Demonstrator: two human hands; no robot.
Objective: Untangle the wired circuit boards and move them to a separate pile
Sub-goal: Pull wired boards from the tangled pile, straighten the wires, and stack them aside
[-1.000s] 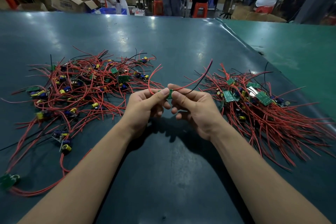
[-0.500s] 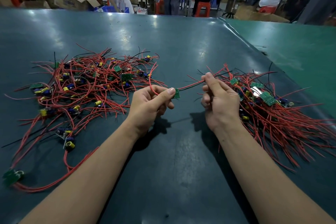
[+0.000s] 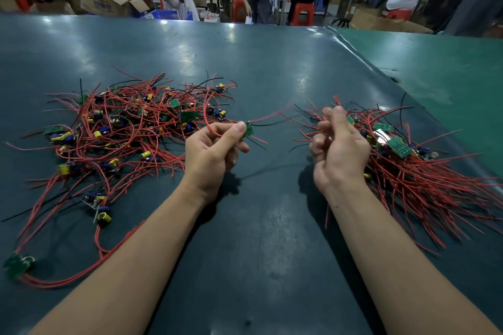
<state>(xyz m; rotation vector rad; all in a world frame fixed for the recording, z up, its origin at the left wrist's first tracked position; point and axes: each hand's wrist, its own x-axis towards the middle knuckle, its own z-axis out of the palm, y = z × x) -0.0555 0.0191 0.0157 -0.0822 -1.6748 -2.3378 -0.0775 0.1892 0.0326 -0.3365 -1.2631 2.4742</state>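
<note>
Our left hand (image 3: 211,151) pinches a small green circuit board (image 3: 248,128) just right of the tangled pile (image 3: 128,128). Our right hand (image 3: 339,149) hangs beside the sorted pile (image 3: 424,168), fingers curled, clamped on nothing we can see.

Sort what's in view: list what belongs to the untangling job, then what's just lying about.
Job:
left hand, pinching a small circuit board
right hand, fingers curled
tangled pile
sorted pile

Lying about:
cardboard box
red stools
blue bin
</note>
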